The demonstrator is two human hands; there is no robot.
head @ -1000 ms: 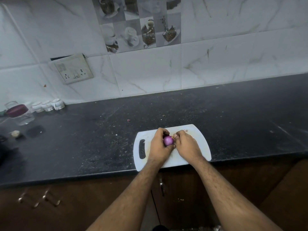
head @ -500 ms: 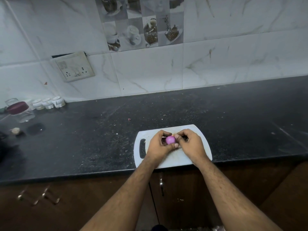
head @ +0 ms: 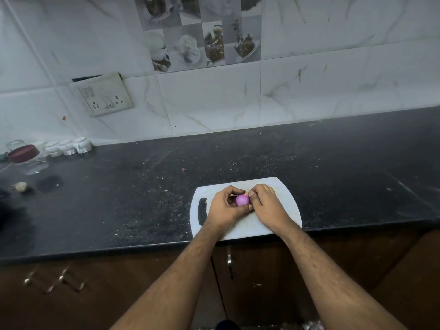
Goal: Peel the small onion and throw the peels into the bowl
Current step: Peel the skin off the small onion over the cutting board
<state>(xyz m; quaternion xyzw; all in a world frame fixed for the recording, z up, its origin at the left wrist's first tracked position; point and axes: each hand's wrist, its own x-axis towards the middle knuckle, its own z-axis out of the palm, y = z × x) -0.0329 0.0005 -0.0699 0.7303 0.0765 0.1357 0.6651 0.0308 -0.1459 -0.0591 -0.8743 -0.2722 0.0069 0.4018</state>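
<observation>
No readable text, labels, brands or numbers are showing anywhere. Switch plate (head: 102, 94) at 10 o'clock on wall is carrying marks too blurred to read; picture tiles (head: 202, 32) at 12 o'clock are showing cups only.

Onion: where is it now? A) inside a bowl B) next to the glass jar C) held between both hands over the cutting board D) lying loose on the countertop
C: the purple onion sits between the left hand and right hand, above the white cutting board.

A smooth, glossy purple onion (head: 242, 200) is showing above a matt white plastic cutting board (head: 283, 198) on speckled dark stone counter (head: 142, 186).
</observation>
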